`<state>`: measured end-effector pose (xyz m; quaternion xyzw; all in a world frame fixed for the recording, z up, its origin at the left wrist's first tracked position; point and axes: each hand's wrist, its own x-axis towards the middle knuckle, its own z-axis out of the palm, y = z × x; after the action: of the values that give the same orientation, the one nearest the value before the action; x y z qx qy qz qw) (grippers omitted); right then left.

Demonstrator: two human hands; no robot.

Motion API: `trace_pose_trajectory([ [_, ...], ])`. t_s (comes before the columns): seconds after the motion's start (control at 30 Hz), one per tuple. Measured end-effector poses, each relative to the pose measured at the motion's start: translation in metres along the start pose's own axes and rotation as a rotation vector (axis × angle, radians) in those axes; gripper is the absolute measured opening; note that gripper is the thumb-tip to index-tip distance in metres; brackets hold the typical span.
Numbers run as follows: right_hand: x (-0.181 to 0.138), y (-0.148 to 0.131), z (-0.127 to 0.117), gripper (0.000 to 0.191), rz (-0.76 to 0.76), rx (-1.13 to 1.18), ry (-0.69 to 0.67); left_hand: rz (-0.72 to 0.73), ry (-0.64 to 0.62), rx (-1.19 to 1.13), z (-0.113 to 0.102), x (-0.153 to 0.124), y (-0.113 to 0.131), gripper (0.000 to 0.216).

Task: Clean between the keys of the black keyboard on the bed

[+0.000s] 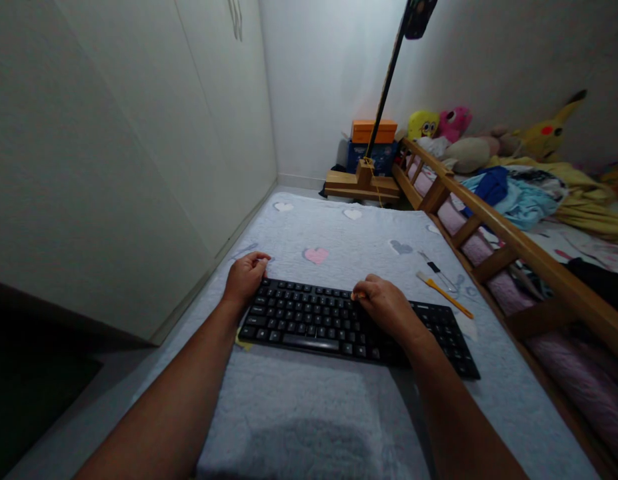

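Observation:
A black keyboard lies flat, slightly angled, on a pale blanket with heart patterns. At its far left corner is my left hand, closed with thumb and fingers drawn together; a pale spot shows at the fingertips, but whether they hold anything is unclear. Over the right part of the keys, my right hand is closed on a small orange-tan piece, its kind too small to tell. The hand and forearm hide some keys. Right of the keyboard lie a yellow-handled brush and a thin tool with a black grip.
A wooden bed rail runs along the right, with plush toys and clothes beyond it. White cupboard doors stand left. Behind the blanket is a wooden stand with a dark pole, beside an orange box.

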<state>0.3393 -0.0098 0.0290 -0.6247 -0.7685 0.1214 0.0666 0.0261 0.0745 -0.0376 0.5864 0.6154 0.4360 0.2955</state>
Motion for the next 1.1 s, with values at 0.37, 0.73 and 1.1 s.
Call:
trace_pose_trajectory([
  [0.37, 0.004, -0.023, 0.011, 0.025, -0.04, 0.023, 0.055, -0.013, -0.001, -0.006, 0.001, 0.0, -0.001, 0.034],
  [0.73, -0.007, 0.002, 0.002, 0.027, 0.038, -0.052, 0.016, -0.013, -0.006, -0.004, 0.0, -0.001, 0.001, 0.036],
  [1.1, -0.023, 0.036, -0.008, 0.027, 0.108, -0.012, 0.054, -0.023, 0.002, 0.02, 0.0, -0.002, 0.007, 0.033],
])
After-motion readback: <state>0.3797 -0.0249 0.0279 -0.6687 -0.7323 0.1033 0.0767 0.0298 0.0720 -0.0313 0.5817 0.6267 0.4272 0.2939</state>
